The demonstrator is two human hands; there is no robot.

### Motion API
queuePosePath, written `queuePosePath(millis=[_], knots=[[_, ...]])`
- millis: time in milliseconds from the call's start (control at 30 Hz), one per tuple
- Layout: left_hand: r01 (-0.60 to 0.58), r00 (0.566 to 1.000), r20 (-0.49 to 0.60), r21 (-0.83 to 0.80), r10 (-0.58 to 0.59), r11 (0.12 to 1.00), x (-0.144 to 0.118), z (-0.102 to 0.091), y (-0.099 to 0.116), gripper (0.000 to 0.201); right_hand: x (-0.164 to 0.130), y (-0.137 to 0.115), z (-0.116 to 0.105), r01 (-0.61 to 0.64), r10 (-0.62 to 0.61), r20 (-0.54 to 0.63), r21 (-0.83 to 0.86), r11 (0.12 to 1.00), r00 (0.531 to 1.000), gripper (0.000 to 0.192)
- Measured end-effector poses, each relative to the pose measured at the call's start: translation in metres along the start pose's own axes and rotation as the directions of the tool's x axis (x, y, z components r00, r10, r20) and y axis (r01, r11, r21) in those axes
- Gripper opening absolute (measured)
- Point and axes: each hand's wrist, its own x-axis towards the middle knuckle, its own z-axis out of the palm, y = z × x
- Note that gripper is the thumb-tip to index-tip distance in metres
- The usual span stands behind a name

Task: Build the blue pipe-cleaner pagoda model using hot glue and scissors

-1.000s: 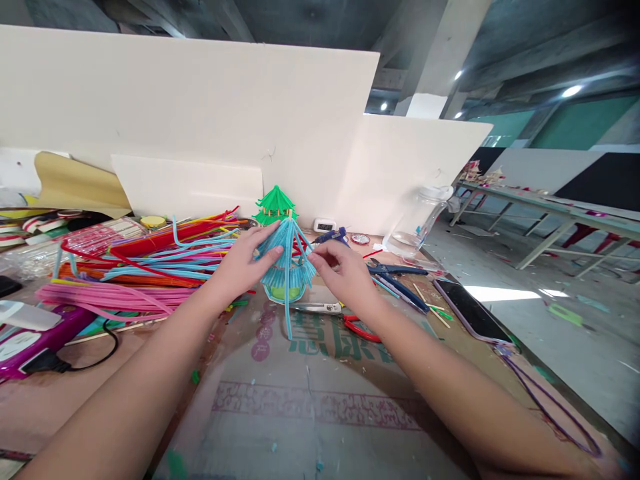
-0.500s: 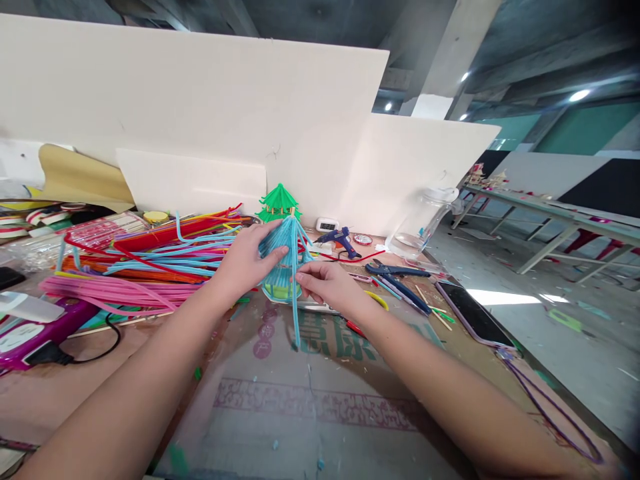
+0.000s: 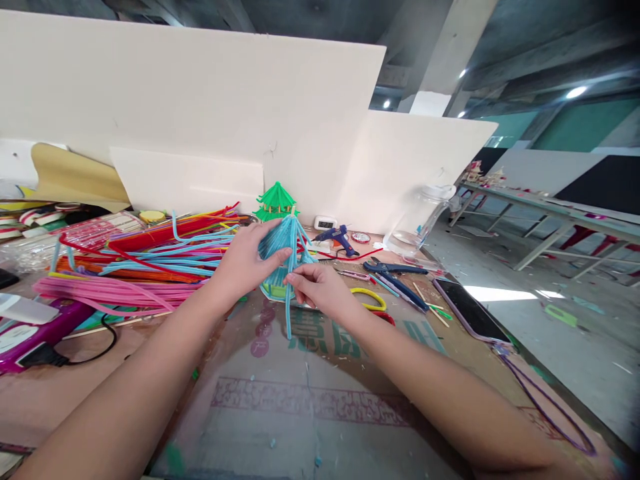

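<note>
A small pavilion model stands before me, its peaked blue roof (image 3: 281, 239) made of pipe cleaners. My left hand (image 3: 250, 259) rests along the roof's left side, thumb across the front and fingers behind. My right hand (image 3: 316, 285) pinches a blue pipe cleaner (image 3: 289, 320) that runs down the roof's front; its loose end hangs below my fingers. Under the roof shows a pale green base (image 3: 275, 291), partly covered by my hands. Right behind rises a second model with a green tiered roof (image 3: 277, 199).
Bundles of coloured pipe cleaners (image 3: 120, 291) lie at left, near a purple power strip (image 3: 55, 327). To the right are a blue glue gun (image 3: 336, 239), pliers (image 3: 400, 283), yellow-handled scissors (image 3: 373, 300), a phone (image 3: 470, 310) and a clear jug (image 3: 417, 223). White boards (image 3: 200, 113) stand behind.
My right hand has shifted slightly left with the pipe cleaner, whose hanging end now points straighter down. The left hand stays on the roof. More of the yellow scissor handle shows.
</note>
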Motion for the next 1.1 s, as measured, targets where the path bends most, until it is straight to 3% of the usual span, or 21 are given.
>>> queuePosePath(millis=[167, 633, 767, 933, 1100], knots=[[-0.007, 1.000, 0.004, 0.019, 0.007, 1.000, 0.0002, -0.0002, 0.0009, 0.060, -0.0017, 0.0001, 0.0016, 0.031, -0.033, -0.020, -0.063, 0.997, 0.999, 0.027], [-0.018, 1.000, -0.019, 0.082, 0.019, 0.996, -0.0005, 0.0047, -0.0031, 0.067, 0.0005, -0.0007, -0.0001, -0.030, 0.030, -0.023, 0.003, 1.000, 0.999, 0.027], [-0.032, 0.999, -0.035, 0.077, 0.035, 0.997, 0.0001, 0.0056, -0.0056, 0.065, 0.0015, 0.0004, 0.0017, -0.043, 0.059, -0.085, 0.179, 0.983, 0.995, 0.026], [-0.048, 0.998, -0.032, 0.074, 0.051, 0.996, -0.0011, 0.0053, -0.0029, 0.066, 0.0021, 0.0002, 0.0034, -0.050, 0.125, -0.127, 0.479, 0.876, 0.984, 0.038], [-0.099, 0.995, -0.015, 0.096, 0.101, 0.990, -0.0023, 0.0040, 0.0038, 0.065, 0.0012, -0.0014, 0.0009, -0.048, 0.097, -0.079, 0.472, 0.880, 0.992, 0.035]])
